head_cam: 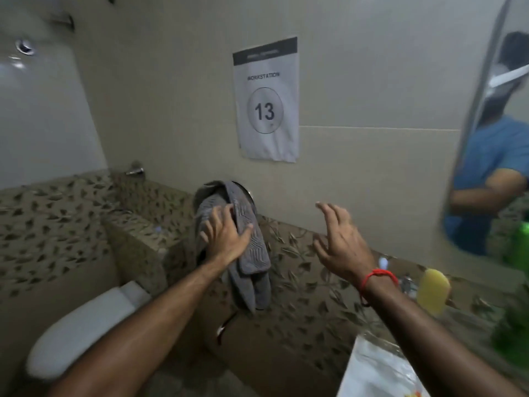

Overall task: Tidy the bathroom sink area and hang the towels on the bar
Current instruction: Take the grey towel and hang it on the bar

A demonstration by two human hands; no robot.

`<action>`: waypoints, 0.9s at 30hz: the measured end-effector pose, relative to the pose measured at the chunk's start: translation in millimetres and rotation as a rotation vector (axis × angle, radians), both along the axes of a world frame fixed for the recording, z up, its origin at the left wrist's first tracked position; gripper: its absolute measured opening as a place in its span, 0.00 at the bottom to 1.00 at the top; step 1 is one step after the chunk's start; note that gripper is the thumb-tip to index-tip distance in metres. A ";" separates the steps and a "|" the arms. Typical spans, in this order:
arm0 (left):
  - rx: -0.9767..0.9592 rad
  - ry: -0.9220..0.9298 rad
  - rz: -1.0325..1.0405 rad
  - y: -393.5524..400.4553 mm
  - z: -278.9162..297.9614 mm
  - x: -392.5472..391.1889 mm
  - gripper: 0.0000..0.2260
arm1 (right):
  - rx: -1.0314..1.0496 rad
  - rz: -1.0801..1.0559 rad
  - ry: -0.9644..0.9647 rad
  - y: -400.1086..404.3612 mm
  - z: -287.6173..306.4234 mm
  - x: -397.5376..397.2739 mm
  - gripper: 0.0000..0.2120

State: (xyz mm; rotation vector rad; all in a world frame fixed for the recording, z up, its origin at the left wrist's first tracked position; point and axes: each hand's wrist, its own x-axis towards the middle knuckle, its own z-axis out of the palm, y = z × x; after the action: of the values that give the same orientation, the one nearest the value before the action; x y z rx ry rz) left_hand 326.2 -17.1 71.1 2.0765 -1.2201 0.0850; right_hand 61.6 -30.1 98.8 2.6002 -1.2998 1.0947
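Beige wall tiles [372,81] fill the background, with a leaf-patterned tile band [300,267] below them and a paper sign [266,101] marked workstation 13 stuck above. From my remote seat I see a grey towel [252,253] draped over a chrome wall fitting [248,193], of which only a curved sliver shows; I cannot tell whether it is a ring or a bar end. My left hand [224,237] lies flat on the towel, fingers spread, pressing rather than pinching. My right hand [340,242] hovers just beside the towel, open and holding nothing. At the right edge a mirror [492,156] hangs over the sink counter [372,365], where a yellow object [432,290] and a green bottle [515,305] stand blurred. A white toilet lid [83,325] sits at lower left.

I judge the hanging step is in hand: the towel is up but bunched. Next I would bring the right hand in, spread the folds evenly, then turn to the counter.
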 end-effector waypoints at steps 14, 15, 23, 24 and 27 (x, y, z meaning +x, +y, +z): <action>-0.265 1.818 -0.171 -77.9 -45.2 127.4 0.29 | 0.348 0.141 -0.149 -145.2 1.9 264.4 0.25; -0.237 1.860 -0.184 -79.4 -45.7 129.4 0.29 | 0.364 0.132 -0.156 -152.0 4.4 275.7 0.26; -0.464 1.729 -0.091 -71.6 -32.1 148.9 0.17 | 0.475 0.023 -0.331 -185.7 10.4 295.8 0.12; -0.538 1.717 -0.087 -68.6 -27.7 154.3 0.18 | 0.509 0.007 -0.424 -186.1 15.9 292.0 0.13; -0.738 1.481 0.046 -55.8 -8.2 147.3 0.26 | 0.557 0.006 -0.656 -175.1 36.6 279.0 0.16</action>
State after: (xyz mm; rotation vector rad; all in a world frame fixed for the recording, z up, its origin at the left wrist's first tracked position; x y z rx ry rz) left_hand 473.5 -72.9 62.9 0.9769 -0.1213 -0.7362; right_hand 340.7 -205.2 135.4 2.6800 -1.9582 1.9379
